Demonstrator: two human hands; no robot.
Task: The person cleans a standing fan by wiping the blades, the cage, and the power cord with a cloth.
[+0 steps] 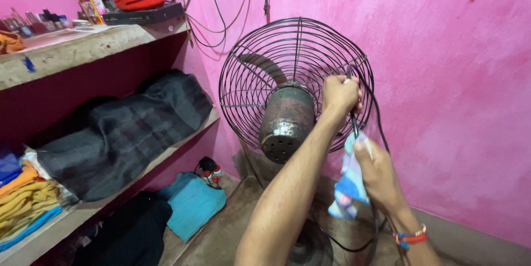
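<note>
Nearest: right hand, low and to the right, w/ a red-and-blue thread band at the wrist. Its fingers are pinched shut on a light blue patterned cloth; the cloth hangs down from the grip, bulk of it below and just left of the fingertips. Top corner of the cloth sits right at the fan guard's lower right rim, touching or nearly so, can't tell which.

Next out: left hand, arm reaching up across the frame. Its fingers are curled tight around the wire rim of the fan guard at its right edge, approx. mid-height. So left hand is up and slightly left of the right hand's fingertips, both on the guard's right side. A black cord drops past both hands, just right of them.

Beyond the fingers, to the left: rusty motor housing, its long axis pointing toward the camera and down, fan seen from behind. Farther: pink wall behind; shelves well off to the left w/ a dark blanket.
</note>
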